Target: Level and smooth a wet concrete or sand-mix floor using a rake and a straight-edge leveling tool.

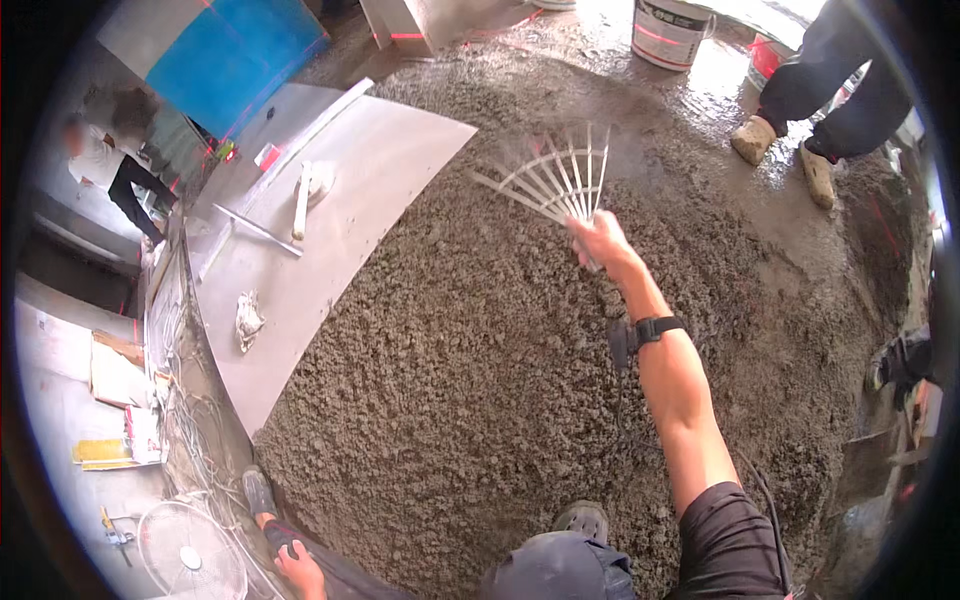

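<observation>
My right hand is closed on the short handle of a pale fan-shaped rake, its tines spread over rough, wet grey mortar on the floor. A black strap with a small device is on that forearm. At the lower left, my left hand is by my dark-trousered leg, its fingers curled, with what they hold unclear. Left of the mortar lies a large pale slab bearing long straightedges, a white bar and a crumpled bag.
A co-worker stands at the left, another's clogged feet at upper right, a shoe at the right edge. Buckets stand at the back, a blue board at upper left. A fan and cables are at lower left.
</observation>
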The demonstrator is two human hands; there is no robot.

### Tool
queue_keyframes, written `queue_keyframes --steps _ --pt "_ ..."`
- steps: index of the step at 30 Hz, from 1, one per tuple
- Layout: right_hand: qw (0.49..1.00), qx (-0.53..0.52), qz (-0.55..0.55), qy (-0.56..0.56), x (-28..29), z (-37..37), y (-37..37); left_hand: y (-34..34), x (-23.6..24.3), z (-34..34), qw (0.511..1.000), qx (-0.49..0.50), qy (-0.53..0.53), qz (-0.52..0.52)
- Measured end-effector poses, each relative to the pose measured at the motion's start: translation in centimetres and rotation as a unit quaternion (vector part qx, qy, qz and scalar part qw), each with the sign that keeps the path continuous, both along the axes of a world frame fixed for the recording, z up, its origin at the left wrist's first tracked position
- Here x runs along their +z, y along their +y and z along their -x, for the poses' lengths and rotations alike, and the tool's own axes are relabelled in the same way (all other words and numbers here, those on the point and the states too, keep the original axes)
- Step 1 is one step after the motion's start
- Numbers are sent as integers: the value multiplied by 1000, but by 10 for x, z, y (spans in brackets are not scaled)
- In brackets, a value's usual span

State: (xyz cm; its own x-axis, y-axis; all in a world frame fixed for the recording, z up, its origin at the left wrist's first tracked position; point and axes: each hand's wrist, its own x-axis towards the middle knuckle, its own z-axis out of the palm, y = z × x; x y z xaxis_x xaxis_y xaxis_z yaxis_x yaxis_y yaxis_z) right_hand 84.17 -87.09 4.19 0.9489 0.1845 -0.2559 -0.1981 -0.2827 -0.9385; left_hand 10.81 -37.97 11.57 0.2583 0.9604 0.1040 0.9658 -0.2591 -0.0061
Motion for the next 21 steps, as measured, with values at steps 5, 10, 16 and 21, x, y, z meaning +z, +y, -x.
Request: queue_keyframes --steps 5,10,16,21 --pt "976 -140 -169 15 -10 -10 -10 -28 7 -6 999 8 -30 -10" --pt "969 -166 -163 84 -44 100 68 -17 0 1 1000 25 -6 -18" --pt "976 19 -132 171 10 273 82 -16 10 -3 999 33 21 -20" --pt "989 36 -131 66 14 176 105 -17 8 -4 999 31 -12 -20"
